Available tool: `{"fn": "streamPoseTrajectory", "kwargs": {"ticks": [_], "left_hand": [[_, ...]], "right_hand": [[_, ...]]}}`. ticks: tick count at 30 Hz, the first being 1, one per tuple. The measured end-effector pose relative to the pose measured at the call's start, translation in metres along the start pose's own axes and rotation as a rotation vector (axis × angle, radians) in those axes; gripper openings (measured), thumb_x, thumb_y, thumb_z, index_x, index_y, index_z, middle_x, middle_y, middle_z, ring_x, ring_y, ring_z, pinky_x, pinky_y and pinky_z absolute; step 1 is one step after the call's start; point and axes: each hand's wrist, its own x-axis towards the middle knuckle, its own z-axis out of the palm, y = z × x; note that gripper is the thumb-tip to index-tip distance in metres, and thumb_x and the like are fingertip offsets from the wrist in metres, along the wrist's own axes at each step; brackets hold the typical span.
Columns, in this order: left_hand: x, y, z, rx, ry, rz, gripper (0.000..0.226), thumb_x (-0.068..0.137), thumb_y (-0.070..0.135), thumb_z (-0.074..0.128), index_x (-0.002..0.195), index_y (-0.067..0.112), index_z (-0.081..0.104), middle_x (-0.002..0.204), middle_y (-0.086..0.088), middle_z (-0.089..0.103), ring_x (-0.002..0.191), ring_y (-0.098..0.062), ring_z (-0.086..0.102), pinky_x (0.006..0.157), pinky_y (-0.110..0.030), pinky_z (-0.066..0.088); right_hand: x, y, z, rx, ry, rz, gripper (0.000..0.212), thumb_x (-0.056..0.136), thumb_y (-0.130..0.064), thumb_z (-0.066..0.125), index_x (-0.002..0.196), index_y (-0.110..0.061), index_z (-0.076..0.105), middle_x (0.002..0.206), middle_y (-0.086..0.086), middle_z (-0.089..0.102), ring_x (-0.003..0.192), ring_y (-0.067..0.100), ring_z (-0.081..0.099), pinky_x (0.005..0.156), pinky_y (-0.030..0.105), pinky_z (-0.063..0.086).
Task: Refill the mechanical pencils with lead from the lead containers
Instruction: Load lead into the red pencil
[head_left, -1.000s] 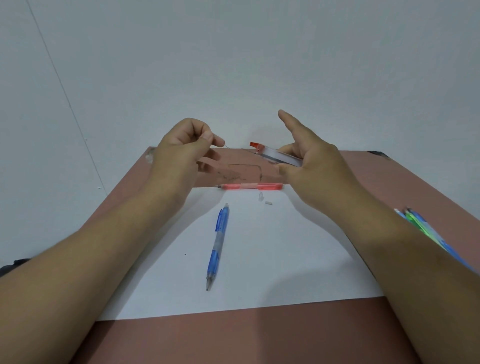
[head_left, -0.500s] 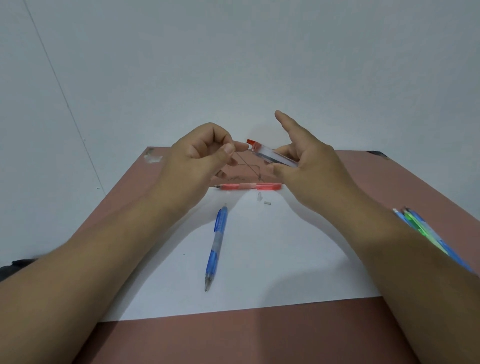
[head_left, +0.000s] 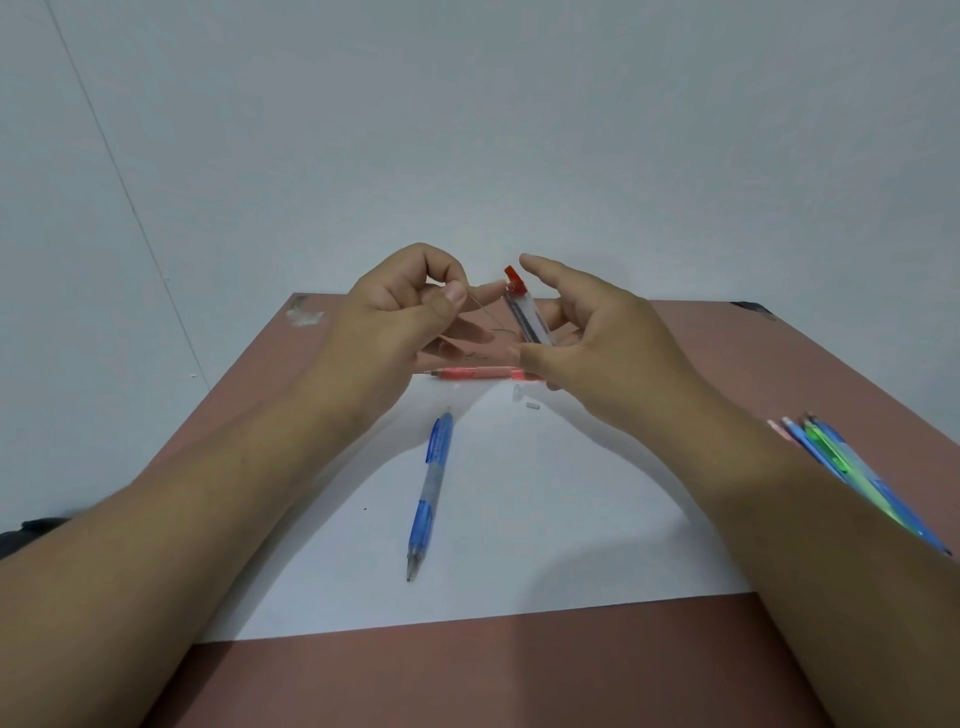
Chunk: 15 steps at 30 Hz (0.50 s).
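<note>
Lead container held up between both hands above the bench.

The clear lead container (head_left: 525, 312), its red cap (head_left: 513, 277) flipped open at the top, is gripped near its lower end by the right hand (head_left: 597, 338), forefinger stretched out above it. Just beside it, the left hand (head_left: 400, 322) pinches a thin lead (head_left: 480, 306) between thumb and fingers. Below them a pink mechanical pencil (head_left: 480, 373) lies across the far edge of a white paper sheet (head_left: 519, 519); a blue mechanical pencil (head_left: 428, 488) lies on the sheet. More pencils (head_left: 831, 452) lie on the bench (head_left: 467, 675) at right.
</note>
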Motion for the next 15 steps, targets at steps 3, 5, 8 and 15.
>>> {"fn": "streamPoseTrajectory", "kwargs": {"ticks": [3,5,8,15], "left_hand": [[-0.001,-0.001,-0.003,0.103,-0.035,0.030,0.009,0.104,0.012,0.050,0.099,0.004,0.052,0.094,-0.009,0.077,0.110,-0.023,0.071,0.088,-0.054,0.053],[-0.001,-0.001,-0.004,0.135,-0.022,0.054,0.010,0.102,0.015,0.050,0.099,0.005,0.052,0.092,0.000,0.077,0.108,-0.025,0.071,0.088,-0.057,0.052],[-0.001,-0.001,-0.006,0.137,0.025,0.091,0.013,0.100,0.021,0.050,0.099,0.008,0.051,0.102,-0.003,0.078,0.100,-0.030,0.073,0.084,-0.056,0.053],[0.002,-0.003,-0.008,0.119,0.114,0.068,0.015,0.106,0.011,0.045,0.093,0.014,0.051,0.104,-0.006,0.077,0.086,-0.033,0.072,0.070,-0.033,0.054]], "right_hand": [[-0.001,-0.001,0.002,0.028,-0.015,0.001,0.076,0.083,-0.021,0.082,0.145,-0.047,0.047,0.103,-0.013,0.074,0.082,0.013,0.072,0.086,0.040,0.060],[-0.001,-0.003,0.002,0.043,-0.017,-0.006,0.070,0.085,-0.018,0.081,0.142,-0.045,0.051,0.101,-0.009,0.074,0.077,0.013,0.072,0.085,0.039,0.060],[-0.002,-0.006,0.001,0.057,-0.018,-0.006,0.066,0.086,-0.020,0.081,0.140,-0.045,0.052,0.097,-0.013,0.075,0.073,0.007,0.072,0.081,0.030,0.059],[-0.005,-0.010,-0.004,-0.021,0.038,0.005,0.071,0.080,-0.030,0.086,0.138,-0.044,0.047,0.085,-0.009,0.066,0.070,0.000,0.068,0.063,0.007,0.045]]}}
